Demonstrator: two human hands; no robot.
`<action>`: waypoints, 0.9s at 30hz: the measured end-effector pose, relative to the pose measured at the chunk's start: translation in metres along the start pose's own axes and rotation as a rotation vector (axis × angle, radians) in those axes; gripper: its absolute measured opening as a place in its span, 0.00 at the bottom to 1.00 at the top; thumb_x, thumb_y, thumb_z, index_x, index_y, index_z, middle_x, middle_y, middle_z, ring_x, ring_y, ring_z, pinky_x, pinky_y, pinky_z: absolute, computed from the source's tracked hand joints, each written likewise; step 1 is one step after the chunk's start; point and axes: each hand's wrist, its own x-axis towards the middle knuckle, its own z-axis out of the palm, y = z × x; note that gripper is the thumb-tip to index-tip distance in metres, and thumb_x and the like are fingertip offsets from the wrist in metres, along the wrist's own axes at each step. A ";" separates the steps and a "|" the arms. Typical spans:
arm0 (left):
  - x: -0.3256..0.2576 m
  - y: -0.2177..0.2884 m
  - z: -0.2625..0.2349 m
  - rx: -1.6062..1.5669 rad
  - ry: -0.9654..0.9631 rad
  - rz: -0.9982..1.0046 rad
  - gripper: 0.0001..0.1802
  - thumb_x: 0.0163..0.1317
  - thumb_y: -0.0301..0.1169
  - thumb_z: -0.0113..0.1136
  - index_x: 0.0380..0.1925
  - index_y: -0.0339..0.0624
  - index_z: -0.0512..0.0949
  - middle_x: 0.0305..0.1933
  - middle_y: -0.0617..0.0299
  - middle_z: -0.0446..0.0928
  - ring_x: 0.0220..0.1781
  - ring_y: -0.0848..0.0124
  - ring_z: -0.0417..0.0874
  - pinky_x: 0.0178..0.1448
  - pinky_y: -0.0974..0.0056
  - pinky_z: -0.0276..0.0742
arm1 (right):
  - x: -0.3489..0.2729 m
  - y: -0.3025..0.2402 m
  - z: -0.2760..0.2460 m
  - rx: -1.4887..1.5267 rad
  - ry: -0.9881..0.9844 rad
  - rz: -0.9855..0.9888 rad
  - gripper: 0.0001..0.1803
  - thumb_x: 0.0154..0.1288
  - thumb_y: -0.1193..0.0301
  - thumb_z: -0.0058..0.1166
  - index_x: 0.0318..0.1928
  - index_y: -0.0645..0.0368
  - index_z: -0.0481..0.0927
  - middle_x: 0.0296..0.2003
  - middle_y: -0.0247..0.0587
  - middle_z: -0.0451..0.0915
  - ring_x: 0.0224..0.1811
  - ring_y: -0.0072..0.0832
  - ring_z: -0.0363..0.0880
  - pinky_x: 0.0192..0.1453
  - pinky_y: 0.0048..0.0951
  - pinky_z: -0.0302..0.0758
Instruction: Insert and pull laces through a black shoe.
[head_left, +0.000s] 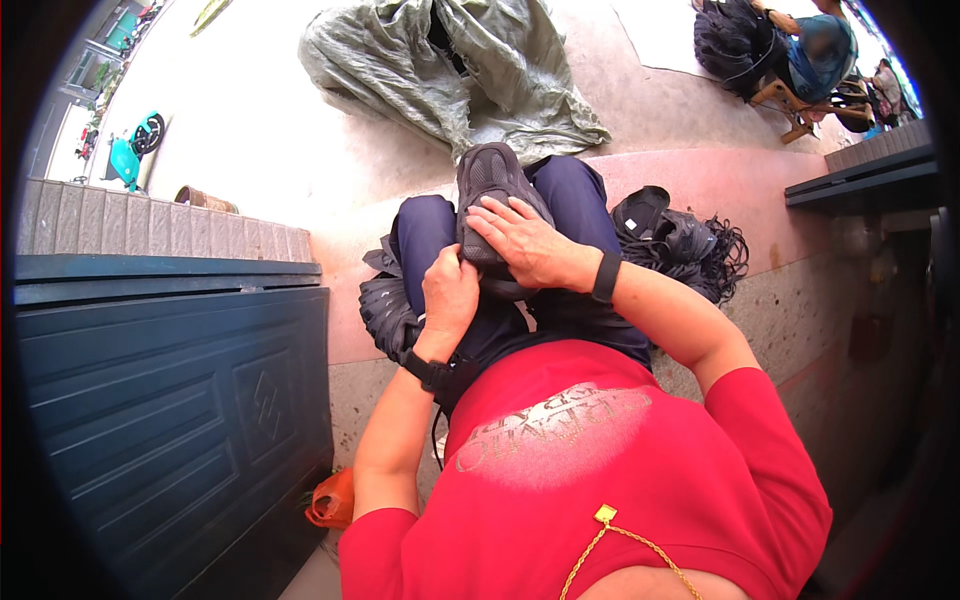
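The dark shoe (490, 185) is sitting between your knees (423, 225), apparently mid-work: your left hand (451, 293) is pinching its near edge while your right hand (538, 250) is lying spread over it. Other dark footwear (682, 242) is lying to either side; whether it's finished isn't showing.

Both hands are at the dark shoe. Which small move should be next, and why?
Probably slide the left hand slightly along the edge of the dark shoe: that hand is curled at its near left side, while the right hand lies spread across the top and could steady it.
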 end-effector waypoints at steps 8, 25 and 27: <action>-0.005 0.006 0.004 0.072 0.093 0.227 0.15 0.59 0.32 0.50 0.37 0.29 0.73 0.35 0.40 0.75 0.37 0.48 0.77 0.42 0.54 0.73 | -0.003 0.006 -0.015 -0.145 -0.159 -0.135 0.34 0.43 0.67 0.57 0.54 0.62 0.66 0.57 0.46 0.64 0.64 0.39 0.56 0.63 0.47 0.53; -0.011 -0.007 0.012 0.342 -0.206 0.410 0.19 0.57 0.31 0.53 0.46 0.30 0.69 0.36 0.47 0.76 0.33 0.53 0.79 0.35 0.57 0.75 | -0.053 -0.016 0.036 0.247 0.228 0.612 0.28 0.54 0.72 0.52 0.52 0.75 0.58 0.46 0.63 0.66 0.47 0.54 0.68 0.50 0.41 0.69; -0.013 -0.009 0.016 0.344 -0.219 0.392 0.19 0.57 0.30 0.52 0.47 0.29 0.68 0.36 0.46 0.76 0.34 0.52 0.79 0.35 0.57 0.75 | -0.053 -0.016 0.041 0.207 0.270 0.608 0.28 0.54 0.73 0.51 0.51 0.75 0.58 0.46 0.64 0.66 0.47 0.55 0.68 0.50 0.41 0.69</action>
